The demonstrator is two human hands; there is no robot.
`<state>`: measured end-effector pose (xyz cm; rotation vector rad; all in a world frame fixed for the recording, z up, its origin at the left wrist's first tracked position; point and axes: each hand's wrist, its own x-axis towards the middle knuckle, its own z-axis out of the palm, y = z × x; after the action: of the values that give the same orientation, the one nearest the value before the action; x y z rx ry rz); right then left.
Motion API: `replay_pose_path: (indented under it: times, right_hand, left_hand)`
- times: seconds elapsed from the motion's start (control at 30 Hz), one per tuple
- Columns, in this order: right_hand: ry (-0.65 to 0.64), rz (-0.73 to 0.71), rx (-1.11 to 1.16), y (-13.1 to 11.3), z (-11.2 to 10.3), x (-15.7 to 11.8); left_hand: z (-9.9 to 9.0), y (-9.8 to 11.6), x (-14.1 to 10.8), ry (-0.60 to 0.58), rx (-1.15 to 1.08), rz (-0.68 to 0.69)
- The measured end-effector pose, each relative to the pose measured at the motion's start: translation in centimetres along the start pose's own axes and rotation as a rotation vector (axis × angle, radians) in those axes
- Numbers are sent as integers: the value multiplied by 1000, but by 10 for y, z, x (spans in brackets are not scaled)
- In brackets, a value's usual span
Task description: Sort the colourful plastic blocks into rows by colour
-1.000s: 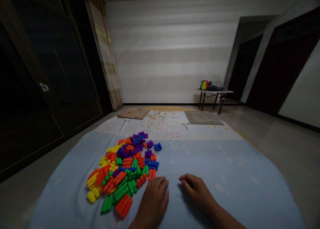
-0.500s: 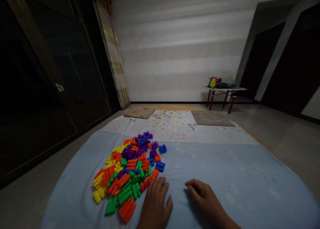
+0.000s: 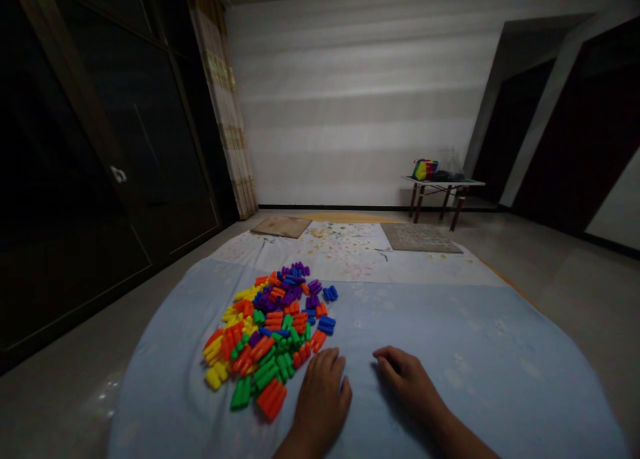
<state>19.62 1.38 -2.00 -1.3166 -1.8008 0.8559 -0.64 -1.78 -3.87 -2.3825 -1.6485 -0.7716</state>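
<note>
Plastic blocks (image 3: 263,347) (ridged, brightly multicoloured)

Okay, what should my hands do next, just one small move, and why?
I'd probably reach the left hand slightly forward to pinch the orange piece just beyond its fingertips. That piece lies at the edge of the pile, and the hand appears empty, while the right hand lies farther from the pile.
</note>
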Motion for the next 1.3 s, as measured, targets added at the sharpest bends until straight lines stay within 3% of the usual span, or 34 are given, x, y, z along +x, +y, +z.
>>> replay_pose_path:
  times: [0.5, 0.73, 0.9, 1.1, 1.3]
  right_hand:
    - [15, -98, -135, 3, 3, -7]
    - [24, -196, -352, -5, 10, -10]
    - [31, -234, -523, -4, 15, -10]
    - [47, -236, -566, -3, 18, -8]
    - [52, -233, -540, -4, 16, -7]
  left_hand:
    - [-12, 6, -5, -94, -151, -69]
    - [-3, -2, -6, -51, -133, -12]
    - [8, -12, -9, 46, -72, 66]
    - [18, -22, -10, 133, -5, 148]
    - [19, -22, -8, 130, 7, 136]
